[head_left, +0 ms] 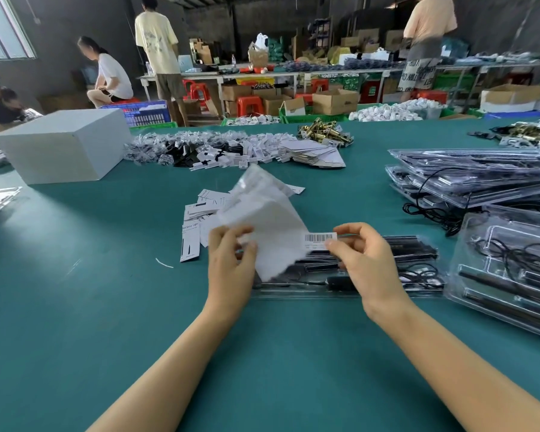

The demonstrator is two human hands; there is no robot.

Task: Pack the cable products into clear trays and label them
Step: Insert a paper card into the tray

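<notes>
My left hand (231,263) grips a white label backing sheet (268,219) held up over the green table (106,307). My right hand (363,260) pinches a barcode label (320,237) at the sheet's right edge. Under both hands lies a clear tray (387,275) holding black bars and a coiled black cable. More filled clear trays (505,275) sit at the right, and another stack (474,176) lies further back on the right.
Printed paper cards (197,216) lie left of the sheet. A white box (63,145) stands at the back left. Piles of small bagged parts and white cards (231,148) cross the table's far side, with brass pieces (325,132) behind. Several people work in the background.
</notes>
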